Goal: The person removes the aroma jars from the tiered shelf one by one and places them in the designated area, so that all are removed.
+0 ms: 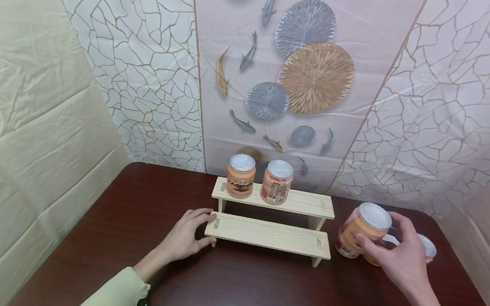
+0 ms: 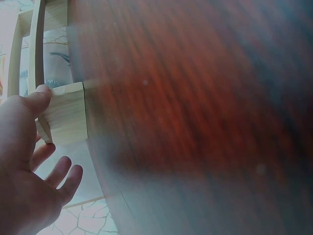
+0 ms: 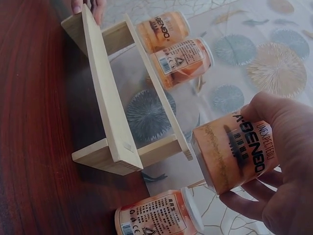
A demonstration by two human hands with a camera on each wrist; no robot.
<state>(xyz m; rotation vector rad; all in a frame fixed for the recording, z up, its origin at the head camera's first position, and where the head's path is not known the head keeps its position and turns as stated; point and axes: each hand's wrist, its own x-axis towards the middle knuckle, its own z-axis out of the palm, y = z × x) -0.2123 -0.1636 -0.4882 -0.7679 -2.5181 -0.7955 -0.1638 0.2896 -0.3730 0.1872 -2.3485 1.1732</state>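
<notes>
My right hand point(image 1: 404, 256) grips an orange jar point(image 1: 363, 227) with a white lid, thumb on one side and fingers round the other. In the right wrist view this jar point(image 3: 234, 152) shows dark lettering and hangs tilted beside the rack's right end. On the left, my left hand point(image 1: 186, 233) holds the end of the lower board of a pale two-tier wooden rack point(image 1: 268, 235). Its thumb point(image 2: 41, 98) lies against the board's edge in the left wrist view. Two similar jars, one at the left point(image 1: 240, 177) and one beside it point(image 1: 276, 183), stand on the upper tier.
Right of the rack, another jar point(image 3: 156, 215) stands on the dark wooden table point(image 1: 253, 295), partly covered by the held one in the head view. One more lid point(image 1: 426, 246) shows behind my right hand. A patterned cloth point(image 1: 238, 136) hangs behind the table.
</notes>
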